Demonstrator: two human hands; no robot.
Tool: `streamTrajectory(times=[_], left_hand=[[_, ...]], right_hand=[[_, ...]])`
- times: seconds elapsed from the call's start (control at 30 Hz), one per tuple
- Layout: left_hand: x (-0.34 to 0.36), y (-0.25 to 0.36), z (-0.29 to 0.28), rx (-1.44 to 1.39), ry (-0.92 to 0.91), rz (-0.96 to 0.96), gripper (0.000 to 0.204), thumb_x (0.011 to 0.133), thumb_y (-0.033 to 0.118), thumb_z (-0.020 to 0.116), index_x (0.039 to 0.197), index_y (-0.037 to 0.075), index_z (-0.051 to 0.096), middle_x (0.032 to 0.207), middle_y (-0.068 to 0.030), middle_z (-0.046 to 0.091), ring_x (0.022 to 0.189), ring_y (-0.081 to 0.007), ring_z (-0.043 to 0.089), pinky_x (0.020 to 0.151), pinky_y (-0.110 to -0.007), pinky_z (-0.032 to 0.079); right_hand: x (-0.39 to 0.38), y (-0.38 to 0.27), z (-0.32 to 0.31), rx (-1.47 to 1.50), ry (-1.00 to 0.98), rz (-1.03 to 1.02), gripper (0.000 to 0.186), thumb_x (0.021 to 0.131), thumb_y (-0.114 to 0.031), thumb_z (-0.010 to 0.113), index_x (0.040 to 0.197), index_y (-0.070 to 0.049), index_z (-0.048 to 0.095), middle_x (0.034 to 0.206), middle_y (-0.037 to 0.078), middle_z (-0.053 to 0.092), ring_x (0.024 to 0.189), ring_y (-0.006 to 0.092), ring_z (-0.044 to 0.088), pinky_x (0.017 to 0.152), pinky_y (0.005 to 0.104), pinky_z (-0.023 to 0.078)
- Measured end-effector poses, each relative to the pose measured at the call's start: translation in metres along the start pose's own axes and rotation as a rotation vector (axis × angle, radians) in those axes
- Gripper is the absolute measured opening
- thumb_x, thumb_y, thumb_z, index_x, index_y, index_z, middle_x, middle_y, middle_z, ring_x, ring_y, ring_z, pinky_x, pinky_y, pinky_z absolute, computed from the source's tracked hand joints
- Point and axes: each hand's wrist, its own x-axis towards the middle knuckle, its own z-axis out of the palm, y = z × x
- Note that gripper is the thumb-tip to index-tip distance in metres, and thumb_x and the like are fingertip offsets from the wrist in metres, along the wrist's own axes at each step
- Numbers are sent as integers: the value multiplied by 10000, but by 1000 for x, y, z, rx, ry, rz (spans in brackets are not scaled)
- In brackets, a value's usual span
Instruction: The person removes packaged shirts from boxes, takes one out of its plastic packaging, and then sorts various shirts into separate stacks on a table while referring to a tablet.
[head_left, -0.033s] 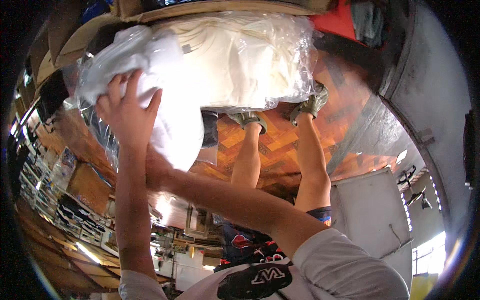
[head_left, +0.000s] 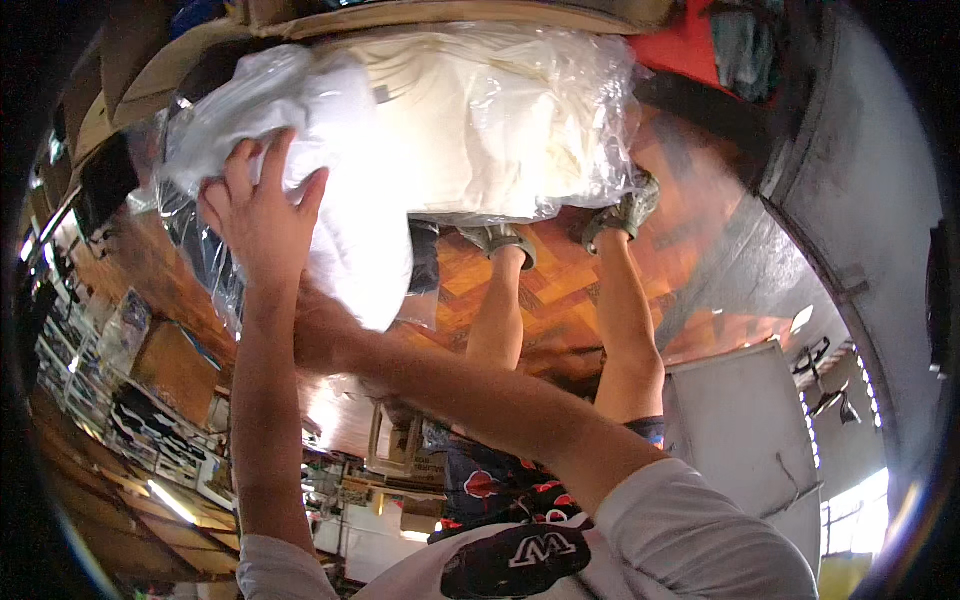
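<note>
My left hand (head_left: 262, 215) rests with fingers spread on a white folded cloth (head_left: 355, 215), which lies over the left end of a bundle. The bundle is a stack of cream fabric (head_left: 440, 130) in a clear plastic bag (head_left: 610, 95). My right forearm crosses to the left beneath my left wrist. Of my right hand (head_left: 322, 325), only part shows, by the lower edge of the white cloth; its fingers are hidden behind my left arm. Loose clear plastic hangs at the bundle's left side. Bright glare washes out the middle of the cloth.
Cardboard boxes (head_left: 165, 75) stand along the far left, with a red item (head_left: 675, 60) at the far right. My feet in clogs (head_left: 625, 212) are by the bundle's near edge on the patterned wooden floor (head_left: 560, 275). A white panel (head_left: 740, 430) stands at right.
</note>
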Motion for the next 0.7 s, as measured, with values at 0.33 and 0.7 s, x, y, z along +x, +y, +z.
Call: streamTrajectory(times=[0.33, 0.7], left_hand=[[-51, -80, 48, -162, 144, -5, 555, 743, 538, 687, 1199, 233, 604, 1156, -1, 519, 1042, -232, 472, 944, -486, 339], [-141, -210, 97, -38, -80, -220, 498, 854, 462, 607, 1261, 180, 557, 1238, -111, 511, 1113, -309, 514, 872, -444, 454]], right_hand=[[-83, 193, -177, -289, 518, 589, 308, 873, -237, 610, 1132, -73, 587, 1182, 149, 599, 1019, 279, 618, 879, 381, 488], [-47, 217, -215, -919, 181, 746, 231, 835, -243, 595, 991, -73, 597, 953, 109, 654, 906, 262, 630, 834, 501, 456]])
